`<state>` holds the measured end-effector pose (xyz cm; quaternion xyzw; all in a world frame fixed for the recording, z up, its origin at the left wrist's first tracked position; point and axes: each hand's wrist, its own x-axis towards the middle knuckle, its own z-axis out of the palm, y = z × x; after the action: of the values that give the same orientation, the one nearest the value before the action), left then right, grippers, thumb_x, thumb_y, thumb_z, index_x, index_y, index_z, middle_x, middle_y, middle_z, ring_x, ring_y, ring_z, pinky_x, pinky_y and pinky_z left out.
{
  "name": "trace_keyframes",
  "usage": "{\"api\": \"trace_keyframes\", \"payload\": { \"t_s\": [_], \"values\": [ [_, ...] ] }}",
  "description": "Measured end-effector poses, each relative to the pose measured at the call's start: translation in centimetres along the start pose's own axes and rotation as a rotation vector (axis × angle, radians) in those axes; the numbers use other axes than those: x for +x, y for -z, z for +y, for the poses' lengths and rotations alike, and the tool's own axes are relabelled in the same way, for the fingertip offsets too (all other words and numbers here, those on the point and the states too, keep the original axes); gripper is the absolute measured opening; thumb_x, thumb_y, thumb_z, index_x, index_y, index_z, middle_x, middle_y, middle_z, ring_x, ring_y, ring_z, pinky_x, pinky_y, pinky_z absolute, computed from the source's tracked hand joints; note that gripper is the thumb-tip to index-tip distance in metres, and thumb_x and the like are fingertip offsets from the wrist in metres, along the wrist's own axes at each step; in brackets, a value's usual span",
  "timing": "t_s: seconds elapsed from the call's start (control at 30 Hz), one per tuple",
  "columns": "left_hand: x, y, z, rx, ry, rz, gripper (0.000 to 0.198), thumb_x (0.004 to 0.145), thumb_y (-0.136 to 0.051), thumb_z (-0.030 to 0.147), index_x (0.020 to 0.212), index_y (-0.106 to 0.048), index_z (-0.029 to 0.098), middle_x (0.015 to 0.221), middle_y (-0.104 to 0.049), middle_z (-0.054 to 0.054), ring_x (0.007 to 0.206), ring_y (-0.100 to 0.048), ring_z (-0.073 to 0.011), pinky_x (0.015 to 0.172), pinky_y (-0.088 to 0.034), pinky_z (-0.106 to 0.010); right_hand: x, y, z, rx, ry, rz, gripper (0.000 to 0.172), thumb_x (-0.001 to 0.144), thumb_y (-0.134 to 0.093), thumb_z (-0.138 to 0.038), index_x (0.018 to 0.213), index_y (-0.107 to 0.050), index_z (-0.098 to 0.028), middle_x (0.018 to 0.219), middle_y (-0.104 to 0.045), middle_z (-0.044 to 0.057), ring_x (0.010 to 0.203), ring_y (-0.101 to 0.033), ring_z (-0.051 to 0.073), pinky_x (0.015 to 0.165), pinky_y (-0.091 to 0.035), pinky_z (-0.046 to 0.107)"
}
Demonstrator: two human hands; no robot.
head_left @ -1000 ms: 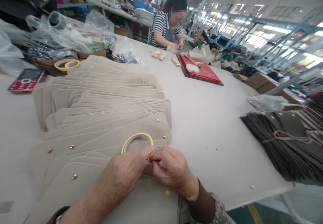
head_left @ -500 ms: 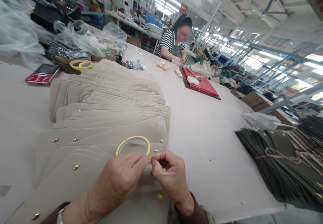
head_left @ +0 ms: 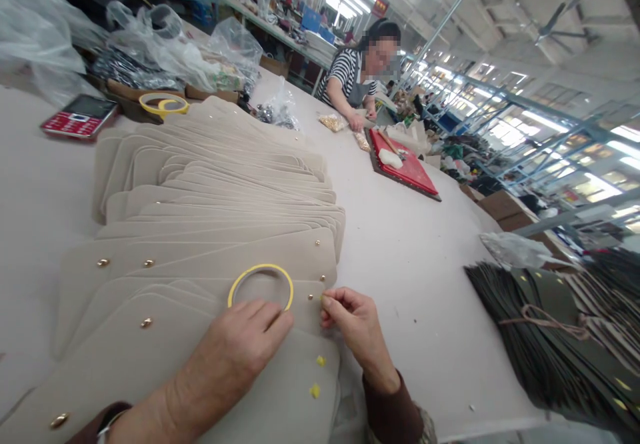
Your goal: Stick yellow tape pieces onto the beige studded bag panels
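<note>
My left hand [head_left: 240,341] is closed on a thin roll of yellow tape [head_left: 286,277], its ring standing up behind the fingers. Thumb and forefinger of my right hand [head_left: 357,324] pinch a tiny yellowish piece of tape [head_left: 324,299] at the right edge of the beige panels. A small gold stud [head_left: 311,297] shows just left of those fingertips. Both hands are over a fanned stack of beige panels [head_left: 200,251] with rounded corners. Two yellow tape bits [head_left: 315,391] are on the front panel, and larger gold studs [head_left: 147,323] dot the left side.
A red keypad phone [head_left: 80,117] and another yellow tape roll [head_left: 164,104] lie at the back left, near plastic bags [head_left: 155,37]. Across the table a person [head_left: 353,74] works beside a red board [head_left: 407,171]. Tied dark panels [head_left: 535,337] lie at right.
My hands were together at the tape; now the right hand has moved right with a small piece. A second yellow bit on the panel now shows. The view has shifted slightly.
</note>
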<state>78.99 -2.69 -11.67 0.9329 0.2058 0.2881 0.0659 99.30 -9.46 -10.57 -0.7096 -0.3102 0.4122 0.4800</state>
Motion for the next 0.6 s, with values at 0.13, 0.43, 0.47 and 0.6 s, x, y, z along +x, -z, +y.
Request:
{"api": "trace_keyframes", "payload": {
  "t_s": [0.13,0.43,0.47,0.6],
  "values": [
    [0.1,-0.7,-0.4,0.053,0.021,-0.201,0.015,0.088,-0.052,0.008,0.086,-0.058,0.021,0.079,-0.061,-0.001,0.071,-0.054,-0.019,0.063,-0.044,-0.031,0.0,-0.3,0.8,-0.115,0.01,-0.023,0.033,0.076,-0.072,-0.046,0.076,-0.069,-0.013,0.055,-0.062,0.0,0.044,-0.053,0.01,0.043,-0.045,0.021],
    [0.3,-0.5,-0.2,0.026,0.045,-0.231,0.014,0.087,-0.055,0.007,0.087,-0.058,0.021,0.079,-0.059,-0.001,0.069,-0.051,-0.0198,0.063,-0.04,-0.033,0.0,-1.4,-0.3,-0.52,0.261,0.013,0.018,0.085,-0.06,-0.026,0.073,-0.07,-0.017,0.065,-0.069,0.001,0.06,-0.06,0.014,0.058,-0.044,0.024],
    [0.2,-0.7,-0.2,0.025,0.048,-0.221,0.014,0.086,-0.055,0.007,0.087,-0.057,0.021,0.079,-0.059,-0.001,0.069,-0.05,-0.0198,0.063,-0.039,-0.033,0.0,-1.5,-0.3,-0.542,0.278,0.02,0.017,0.085,-0.059,-0.025,0.073,-0.069,-0.018,0.066,-0.069,0.001,0.061,-0.061,0.015,0.06,-0.045,0.024],
    [0.0,-0.9,-0.2,0.015,0.061,-0.22,0.014,0.086,-0.056,0.007,0.085,-0.057,0.021,0.078,-0.058,-0.001,0.07,-0.049,-0.0199,0.064,-0.038,-0.033,0.1,-2.0,-0.2,-0.638,0.355,0.049,0.016,0.086,-0.056,-0.02,0.074,-0.067,-0.019,0.07,-0.07,0.002,0.063,-0.062,0.016,0.063,-0.045,0.025]
  ]
}}
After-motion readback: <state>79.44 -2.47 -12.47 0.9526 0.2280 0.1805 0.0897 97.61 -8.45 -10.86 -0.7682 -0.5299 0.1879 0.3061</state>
